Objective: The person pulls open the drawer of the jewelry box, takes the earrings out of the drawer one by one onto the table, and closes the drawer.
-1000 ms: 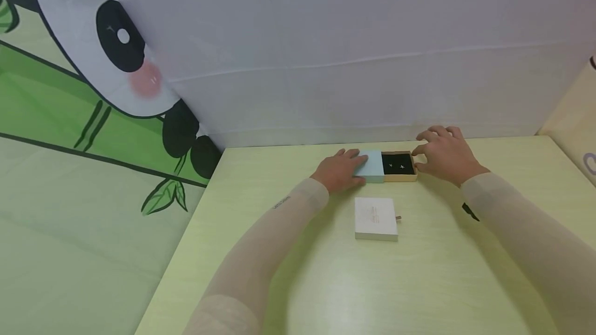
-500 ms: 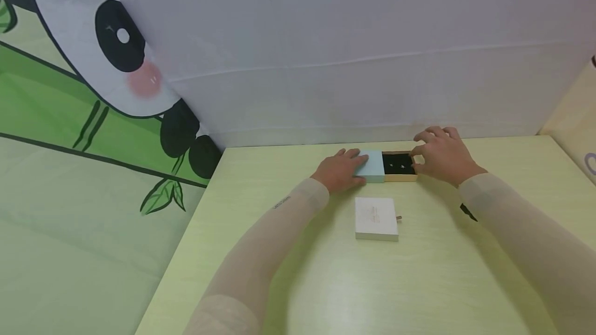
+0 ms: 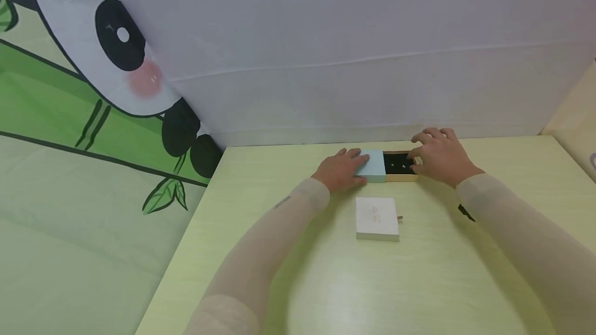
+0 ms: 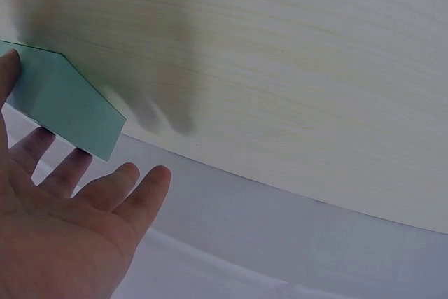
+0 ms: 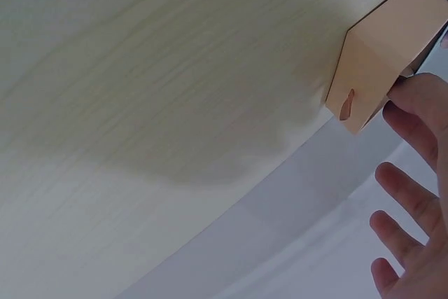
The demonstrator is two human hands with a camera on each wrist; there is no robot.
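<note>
In the head view, a jewelry box lies near the table's back edge. My left hand [image 3: 341, 170] grips its light blue sleeve [image 3: 374, 165], with the thumb on the near side and fingers on the far side. The left wrist view shows this sleeve [image 4: 66, 96] between thumb and fingertips. Out of the sleeve's right side stands a tan drawer [image 5: 385, 47] with a small ribbon tab [image 5: 346, 105]. Its black insert [image 3: 396, 158] carries two small silvery pieces, likely earrings [image 3: 403, 166]. My right hand [image 3: 440, 156] is over the drawer's right end, thumb and forefinger bent apart at the insert.
A closed white box [image 3: 377, 218] with a ribbon tab on its right side lies nearer on the pale wooden table [image 3: 326, 283]. Behind the table hangs a white cloth [image 3: 344, 66] with a panda print, close beyond both hands.
My right hand has shifted slightly left, from the drawer's right edge to over the black insert. The left hand and both boxes stay put.
</note>
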